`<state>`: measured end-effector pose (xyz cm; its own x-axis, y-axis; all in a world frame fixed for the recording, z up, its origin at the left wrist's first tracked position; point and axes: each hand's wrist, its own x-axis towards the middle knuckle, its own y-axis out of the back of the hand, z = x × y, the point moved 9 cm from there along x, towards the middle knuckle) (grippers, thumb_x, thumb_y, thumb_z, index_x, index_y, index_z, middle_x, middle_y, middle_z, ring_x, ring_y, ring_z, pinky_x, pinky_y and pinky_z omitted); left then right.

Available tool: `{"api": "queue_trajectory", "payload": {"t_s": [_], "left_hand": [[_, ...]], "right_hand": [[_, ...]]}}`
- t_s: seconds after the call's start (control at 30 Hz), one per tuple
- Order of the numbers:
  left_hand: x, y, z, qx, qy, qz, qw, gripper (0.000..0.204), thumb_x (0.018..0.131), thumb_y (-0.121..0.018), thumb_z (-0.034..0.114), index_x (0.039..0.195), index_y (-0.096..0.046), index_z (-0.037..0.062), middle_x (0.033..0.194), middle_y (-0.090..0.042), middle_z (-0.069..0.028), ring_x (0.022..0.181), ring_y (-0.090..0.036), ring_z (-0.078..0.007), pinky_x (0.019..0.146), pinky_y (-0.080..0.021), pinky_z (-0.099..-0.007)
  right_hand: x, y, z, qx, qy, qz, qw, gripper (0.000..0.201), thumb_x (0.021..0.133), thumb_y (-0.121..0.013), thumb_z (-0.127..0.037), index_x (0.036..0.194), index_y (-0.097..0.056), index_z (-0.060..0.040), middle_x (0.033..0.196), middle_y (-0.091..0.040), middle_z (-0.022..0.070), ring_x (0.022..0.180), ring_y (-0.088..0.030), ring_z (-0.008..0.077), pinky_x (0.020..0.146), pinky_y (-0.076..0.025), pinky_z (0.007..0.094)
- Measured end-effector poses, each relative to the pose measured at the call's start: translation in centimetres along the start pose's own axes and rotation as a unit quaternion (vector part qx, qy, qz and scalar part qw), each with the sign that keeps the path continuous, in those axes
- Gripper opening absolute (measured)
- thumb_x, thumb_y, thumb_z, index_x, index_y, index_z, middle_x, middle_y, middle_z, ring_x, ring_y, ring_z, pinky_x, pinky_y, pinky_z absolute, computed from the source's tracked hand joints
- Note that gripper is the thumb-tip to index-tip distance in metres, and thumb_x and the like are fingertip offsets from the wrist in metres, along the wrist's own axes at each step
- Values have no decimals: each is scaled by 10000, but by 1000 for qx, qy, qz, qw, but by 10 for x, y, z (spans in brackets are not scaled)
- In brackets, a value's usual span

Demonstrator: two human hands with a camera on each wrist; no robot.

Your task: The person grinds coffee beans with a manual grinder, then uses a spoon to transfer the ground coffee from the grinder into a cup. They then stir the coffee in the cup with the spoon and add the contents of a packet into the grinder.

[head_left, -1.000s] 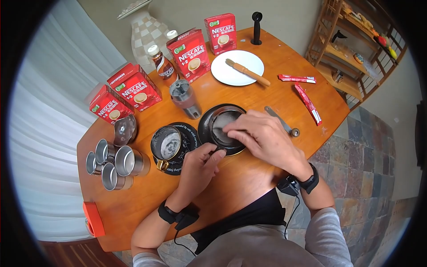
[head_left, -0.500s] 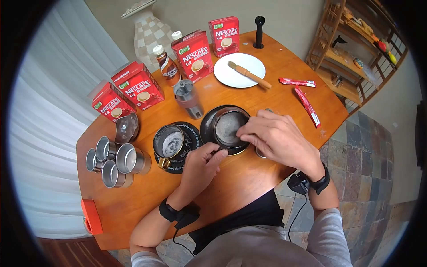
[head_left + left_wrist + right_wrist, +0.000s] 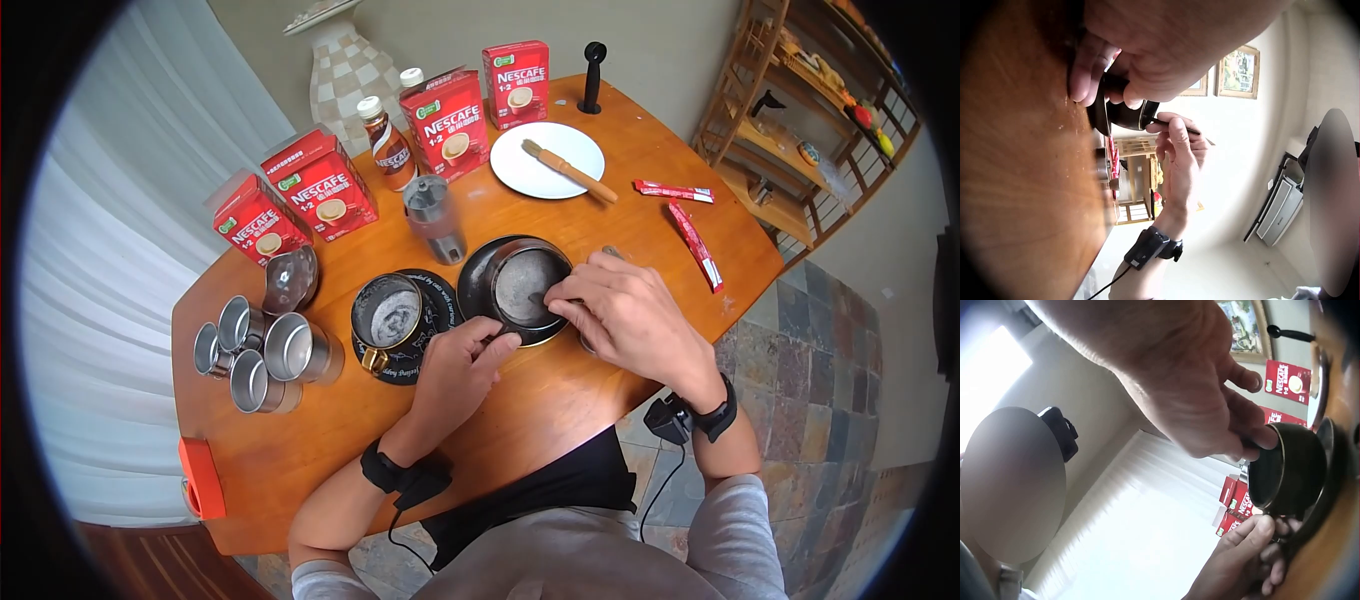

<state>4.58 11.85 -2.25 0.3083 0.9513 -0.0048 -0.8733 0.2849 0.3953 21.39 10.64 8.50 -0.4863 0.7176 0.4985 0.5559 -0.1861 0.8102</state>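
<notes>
A black cup [image 3: 528, 284] with pale grey foamy contents stands on a black saucer [image 3: 478, 268] in front of the person. The left hand [image 3: 460, 368] pinches its handle between thumb and fingers at the near side; in the left wrist view the dark handle [image 3: 1115, 84] shows between them. At the cup's right rim, the right hand [image 3: 640, 318] pinches a thin dark utensil [image 3: 1175, 126], which slants over the rim into the cup; its lower end is hidden. To the left, a second black cup [image 3: 388, 312] with a gold handle holds similar foam on a lettered black mat.
A grey grinder-like cylinder [image 3: 434, 218] stands behind the cups. Several metal cups [image 3: 296, 350] cluster at left, red Nescafe boxes [image 3: 450, 125] farther back. A brush [image 3: 570, 170] lies across a white plate [image 3: 515, 180]; two red sachets [image 3: 694, 244] lie at right.
The right hand has drawn back from over the cup's middle to its right rim, uncovering more foam. The left hand stays at the handle. The head view has shifted slightly.
</notes>
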Motion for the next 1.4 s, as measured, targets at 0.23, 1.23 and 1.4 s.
{"api": "queue_trajectory", "payload": {"t_s": [0.23, 1.23, 1.4], "left_hand": [[0, 0, -2, -4, 0, 1, 1000, 208, 1032, -692, 179, 1019, -736, -24, 638, -647, -29, 563, -604, -54, 512, -473, -230], [2, -3, -8, -23, 31, -17, 999, 254, 1072, -635, 239, 1068, -729, 2, 659, -638, -10, 567, -588, -51, 516, -459, -219], [3, -5, -11, -39, 31, -27, 998, 252, 1079, -626, 239, 1072, -716, 3, 710, -644, -6, 609, -600, -51, 533, -469, -217]], "right_hand": [[-1, -7, 14, 96, -70, 36, 992, 132, 955, -697, -120, 941, -745, 2, 826, -714, 148, 821, -673, 339, 738, -532, 430], [-17, -40, 74, 441, -309, 171, 825, 262, 1071, -653, -228, 1056, -773, 5, 829, -756, 26, 687, -560, 23, 647, -453, 205], [-15, -31, 72, 444, -308, 191, 819, 282, 1072, -653, -245, 1059, -774, 10, 838, -760, 32, 692, -562, 19, 643, -449, 198]]}}
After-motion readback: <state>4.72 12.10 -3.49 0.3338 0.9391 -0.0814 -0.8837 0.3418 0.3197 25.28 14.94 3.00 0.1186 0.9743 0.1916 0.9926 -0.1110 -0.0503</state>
